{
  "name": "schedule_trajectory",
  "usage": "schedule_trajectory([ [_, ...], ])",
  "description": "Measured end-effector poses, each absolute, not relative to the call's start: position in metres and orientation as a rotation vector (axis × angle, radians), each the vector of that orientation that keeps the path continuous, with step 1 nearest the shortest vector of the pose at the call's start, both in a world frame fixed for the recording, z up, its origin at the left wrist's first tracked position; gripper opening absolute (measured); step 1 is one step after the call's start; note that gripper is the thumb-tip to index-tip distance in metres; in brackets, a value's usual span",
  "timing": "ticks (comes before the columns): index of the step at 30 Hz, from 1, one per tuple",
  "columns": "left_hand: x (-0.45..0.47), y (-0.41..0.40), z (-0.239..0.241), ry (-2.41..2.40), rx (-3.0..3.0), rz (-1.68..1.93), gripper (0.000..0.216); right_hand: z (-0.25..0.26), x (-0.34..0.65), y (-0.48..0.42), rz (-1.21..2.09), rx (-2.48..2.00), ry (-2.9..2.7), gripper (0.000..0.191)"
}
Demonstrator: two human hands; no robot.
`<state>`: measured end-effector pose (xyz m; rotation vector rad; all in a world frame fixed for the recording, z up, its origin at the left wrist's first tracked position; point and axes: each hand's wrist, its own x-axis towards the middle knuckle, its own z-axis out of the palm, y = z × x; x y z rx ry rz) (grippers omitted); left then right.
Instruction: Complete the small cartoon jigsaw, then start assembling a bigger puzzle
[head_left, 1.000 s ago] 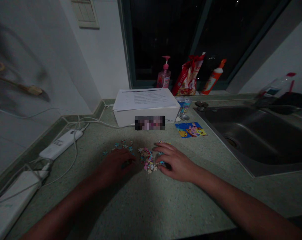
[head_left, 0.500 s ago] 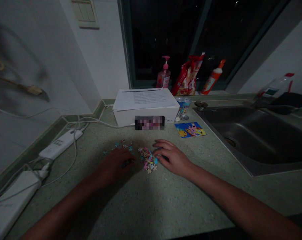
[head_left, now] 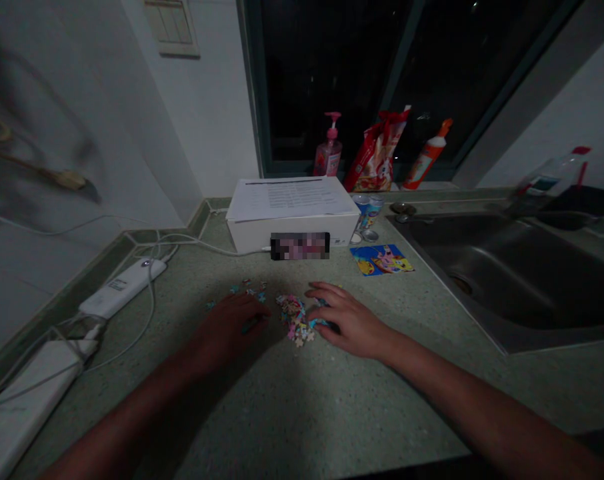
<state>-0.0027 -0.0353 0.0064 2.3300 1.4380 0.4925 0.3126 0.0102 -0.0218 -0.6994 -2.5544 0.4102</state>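
Small jigsaw puzzle pieces (head_left: 295,317) lie heaped in the middle of the speckled counter (head_left: 292,407). My right hand (head_left: 349,320) rests at the right side of this heap, fingers spread and touching a few blue pieces. My left hand (head_left: 232,327) is low over the counter left of the heap, its fingers loosely curled with a gap at the thumb. A bit of teal shows in that gap; whether the hand touches it is hard to see. Several loose pieces (head_left: 251,291) lie scattered just beyond my left fingers.
Behind stands a white box (head_left: 247,233) with printed papers (head_left: 292,197) on it and a cabled phone (head_left: 300,246) leaning on its front. Right of it lie a cartoon picture card (head_left: 382,259) and small cans (head_left: 371,212), then a metal sink (head_left: 522,267). White power strips (head_left: 122,287) line the left.
My right hand has shifted slightly down, and blue pieces now show between its fingers beside the heap. My left hand stays almost in place.
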Motion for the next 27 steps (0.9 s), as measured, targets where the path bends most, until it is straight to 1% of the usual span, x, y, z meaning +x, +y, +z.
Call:
schedule_trajectory([
  [7, -0.003, -0.036, 0.006, 1.452, 2.343, 0.468, 0.021, -0.020, 0.318, 0.012, 0.396, -0.747, -2.554, 0.020],
  [13, -0.003, -0.036, 0.008, 1.449, 2.352, 0.461, 0.022, -0.019, 0.323, 0.015, 0.375, -0.771, -2.543, 0.021],
  [20, -0.006, -0.034, 0.006, 1.525, 2.291, 0.569, 0.020, -0.016, 0.330, 0.020, 0.303, -0.849, -2.546, 0.019],
  [27, -0.004, -0.034, 0.005, 1.597, 2.265, 0.649, 0.017, -0.015, 0.315, 0.004, 0.438, -0.752, -2.543, 0.023],
])
